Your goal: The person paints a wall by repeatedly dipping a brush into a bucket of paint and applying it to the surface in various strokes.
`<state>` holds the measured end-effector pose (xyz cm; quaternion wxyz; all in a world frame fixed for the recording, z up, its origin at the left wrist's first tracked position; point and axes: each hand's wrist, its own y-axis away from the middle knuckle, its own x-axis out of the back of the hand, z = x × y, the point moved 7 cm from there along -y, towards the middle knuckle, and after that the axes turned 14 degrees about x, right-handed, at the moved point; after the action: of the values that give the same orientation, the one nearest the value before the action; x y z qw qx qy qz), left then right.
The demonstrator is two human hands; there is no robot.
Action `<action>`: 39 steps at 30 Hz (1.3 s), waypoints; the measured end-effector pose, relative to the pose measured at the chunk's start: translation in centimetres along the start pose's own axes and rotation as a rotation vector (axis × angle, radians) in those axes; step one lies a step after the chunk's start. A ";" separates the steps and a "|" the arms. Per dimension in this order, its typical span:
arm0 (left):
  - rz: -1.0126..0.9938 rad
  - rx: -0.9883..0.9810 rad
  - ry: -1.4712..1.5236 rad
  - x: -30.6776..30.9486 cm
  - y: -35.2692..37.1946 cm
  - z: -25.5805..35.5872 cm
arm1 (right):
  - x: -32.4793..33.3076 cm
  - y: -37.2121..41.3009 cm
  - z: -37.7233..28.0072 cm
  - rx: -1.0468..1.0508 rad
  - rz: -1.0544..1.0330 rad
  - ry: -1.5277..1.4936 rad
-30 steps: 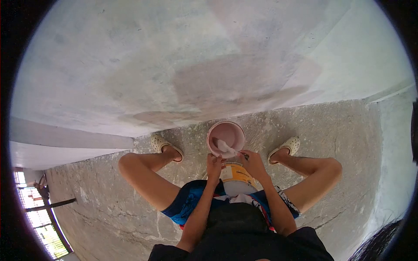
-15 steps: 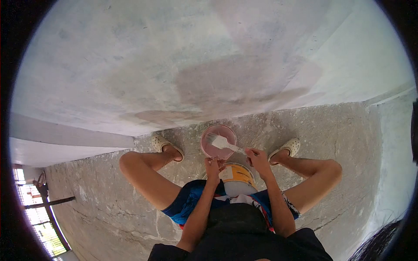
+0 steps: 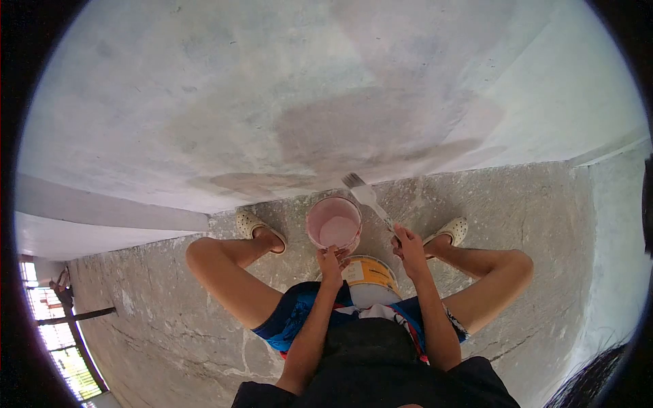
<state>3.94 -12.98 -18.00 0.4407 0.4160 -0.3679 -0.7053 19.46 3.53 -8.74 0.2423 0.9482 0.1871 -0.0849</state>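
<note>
I am crouched facing a wall, knees spread. My left hand (image 3: 333, 262) grips the near rim of a small pink pot (image 3: 333, 223) holding pale pink paint, held just above the floor. My right hand (image 3: 408, 248) holds a paintbrush (image 3: 364, 194) by its handle. The brush is out of the pot, its bristles pointing up and left toward the base of the wall. Beneath my hands stands a yellow-and-white paint bucket (image 3: 371, 279) between my legs.
The grey wall (image 3: 286, 81) ahead carries a darker, damp-looking painted patch (image 3: 367, 129) just above the floor. My feet in pale clogs (image 3: 253, 223) (image 3: 450, 230) rest on rough concrete floor (image 3: 170, 326). A metal grille (image 3: 64, 340) shows at far left.
My right hand lifted the brush out of the pink pot and swung it up and right toward the wall. The pot has tilted back level and shifted slightly left.
</note>
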 end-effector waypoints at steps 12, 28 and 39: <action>0.038 0.009 -0.038 0.1 0.3 0.1 | 0.1 -1.5 -0.1 0.057 0.066 -0.004; 0.065 0.021 -0.027 0.0 0.5 0.2 | 0.3 1.4 -3.0 0.241 -0.051 -0.313; 0.067 -0.003 -0.009 1.0 0.5 0.5 | 2.7 -4.2 7.5 0.127 0.091 0.524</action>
<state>3.39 -14.03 -17.67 0.4632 0.3996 -0.3825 -0.6924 19.77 4.08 -17.75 0.1293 0.9585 0.1952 0.1626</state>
